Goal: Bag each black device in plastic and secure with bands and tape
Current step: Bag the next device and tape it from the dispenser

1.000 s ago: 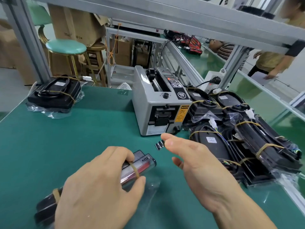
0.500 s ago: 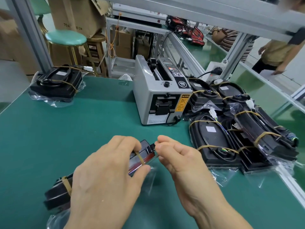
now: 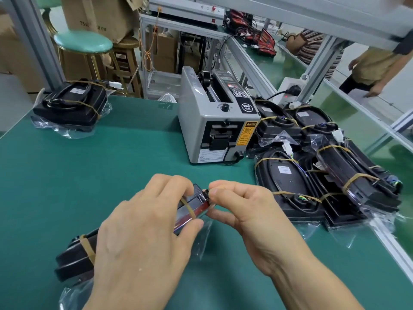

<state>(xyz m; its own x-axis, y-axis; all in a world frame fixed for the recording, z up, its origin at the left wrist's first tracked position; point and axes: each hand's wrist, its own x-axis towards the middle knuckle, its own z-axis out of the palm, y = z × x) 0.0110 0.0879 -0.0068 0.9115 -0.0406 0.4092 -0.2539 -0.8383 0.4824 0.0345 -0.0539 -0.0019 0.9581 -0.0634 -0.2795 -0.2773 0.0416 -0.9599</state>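
Green mat [image 3: 111, 157], tape dispenser [image 3: 214, 128] at 12 o'clock; our left hand [image 3: 143, 240] grips the black device [image 3: 76, 262], right hand [image 3: 248, 209] pinches its end.

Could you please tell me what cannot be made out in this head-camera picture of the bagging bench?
- Middle of the held black device: covered by the left hand.
- Tape piece at the device's end: hidden under the right hand fingertips.
- Label print on the tape dispenser and the bagged devices: too small.
- Person at top right: cut off by the frame edge and the rail.
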